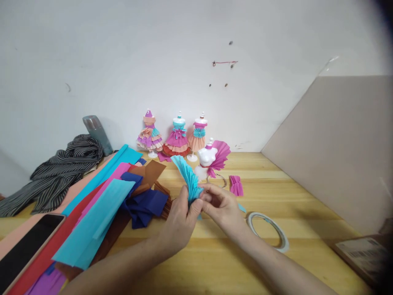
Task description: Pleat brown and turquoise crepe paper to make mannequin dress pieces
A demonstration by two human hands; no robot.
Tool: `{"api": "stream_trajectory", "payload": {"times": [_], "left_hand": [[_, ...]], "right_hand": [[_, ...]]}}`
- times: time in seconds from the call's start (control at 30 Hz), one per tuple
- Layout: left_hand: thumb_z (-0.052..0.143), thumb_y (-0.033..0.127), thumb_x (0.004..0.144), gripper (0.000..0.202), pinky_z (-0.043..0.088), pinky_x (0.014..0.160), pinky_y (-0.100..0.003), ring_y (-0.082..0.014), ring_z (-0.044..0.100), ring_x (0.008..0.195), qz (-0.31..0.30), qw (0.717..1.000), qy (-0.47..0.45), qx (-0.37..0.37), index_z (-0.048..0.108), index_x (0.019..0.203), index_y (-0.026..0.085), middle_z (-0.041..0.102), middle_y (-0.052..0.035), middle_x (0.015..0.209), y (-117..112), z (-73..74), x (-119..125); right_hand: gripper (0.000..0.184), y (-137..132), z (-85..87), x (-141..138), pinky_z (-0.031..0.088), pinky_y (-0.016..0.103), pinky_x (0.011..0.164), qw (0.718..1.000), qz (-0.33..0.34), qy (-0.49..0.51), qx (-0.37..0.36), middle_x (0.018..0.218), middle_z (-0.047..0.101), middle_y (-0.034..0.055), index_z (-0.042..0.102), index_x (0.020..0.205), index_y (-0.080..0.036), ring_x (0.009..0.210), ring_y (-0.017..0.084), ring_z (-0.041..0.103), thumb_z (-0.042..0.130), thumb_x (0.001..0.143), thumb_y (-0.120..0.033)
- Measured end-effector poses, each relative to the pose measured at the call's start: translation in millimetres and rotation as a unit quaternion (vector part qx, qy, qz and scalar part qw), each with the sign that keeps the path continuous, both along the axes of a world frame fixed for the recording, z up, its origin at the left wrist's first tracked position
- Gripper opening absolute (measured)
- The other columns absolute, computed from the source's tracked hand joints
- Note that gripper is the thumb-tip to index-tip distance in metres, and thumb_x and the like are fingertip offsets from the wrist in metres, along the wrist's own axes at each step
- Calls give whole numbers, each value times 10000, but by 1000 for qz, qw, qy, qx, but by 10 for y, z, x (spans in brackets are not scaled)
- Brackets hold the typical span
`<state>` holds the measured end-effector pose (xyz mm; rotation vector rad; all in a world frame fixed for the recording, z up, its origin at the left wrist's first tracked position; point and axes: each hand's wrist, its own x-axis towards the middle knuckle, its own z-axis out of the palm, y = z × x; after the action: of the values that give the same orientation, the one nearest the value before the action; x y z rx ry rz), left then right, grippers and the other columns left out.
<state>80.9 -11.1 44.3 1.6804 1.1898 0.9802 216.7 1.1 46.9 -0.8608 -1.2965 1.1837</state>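
Between my hands is a fan of pleated turquoise crepe paper [188,174], its folds spreading up and to the left. My left hand [180,219] is closed around its lower gathered end. The fingertips of my right hand [219,207] pinch the same end from the right. Just behind stands a small white dress form [208,156] with a pink pleated paper fan [220,155] on its right side. A piece of gathered pink paper [236,186] lies to the right of it on the wooden table [208,262].
Three dress forms in paper dresses, one a pink and red dress [177,141], stand along the wall. At left lie turquoise paper sheets [95,221], dark blue paper [144,207], a phone [30,250], striped cloth [66,168] and a flask [97,133]. A tape roll [284,235] lies at right.
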Motion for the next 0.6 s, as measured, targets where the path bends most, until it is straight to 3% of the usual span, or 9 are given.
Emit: {"api": "stream_trajectory", "payload": {"times": [0.13, 0.23, 0.37, 0.6], "left_hand": [[407, 383, 916, 259, 443, 822, -336, -218, 571, 910, 13, 999, -39, 8, 536, 1005, 177, 630, -84, 954, 79, -30, -5], [411, 386, 917, 253, 471, 759, -298, -184, 589, 846, 0, 994, -106, 5, 550, 945, 177, 628, -53, 892, 189, -77, -33], [439, 425, 886, 275, 425, 499, -229, -121, 524, 564, -36, 988, -147, -43, 527, 889, 165, 557, 4, 706, 356, -64, -131], [480, 374, 873, 251, 466, 624, -244, -146, 568, 723, -48, 991, -126, 0, 574, 871, 141, 612, -41, 755, 467, 131, -287]], "right_hand": [[247, -25, 59, 32, 541, 275, 578, 997, 68, -32, -13, 694, 665, 13, 662, 937, -173, 588, 137, 622, 702, 743, -321], [275, -34, 114, 72, 549, 297, 603, 996, 61, -67, 8, 774, 702, 49, 662, 1013, -174, 653, 160, 653, 665, 764, -291], [147, 18, 188, 213, 477, 260, 482, 988, -23, -143, 54, 635, 660, 26, 699, 823, -169, 507, 127, 575, 660, 747, -288], [121, 197, 264, 440, 294, 222, 404, 969, -212, -86, 90, 510, 502, -38, 670, 722, -172, 428, 76, 371, 646, 726, -291]]}}
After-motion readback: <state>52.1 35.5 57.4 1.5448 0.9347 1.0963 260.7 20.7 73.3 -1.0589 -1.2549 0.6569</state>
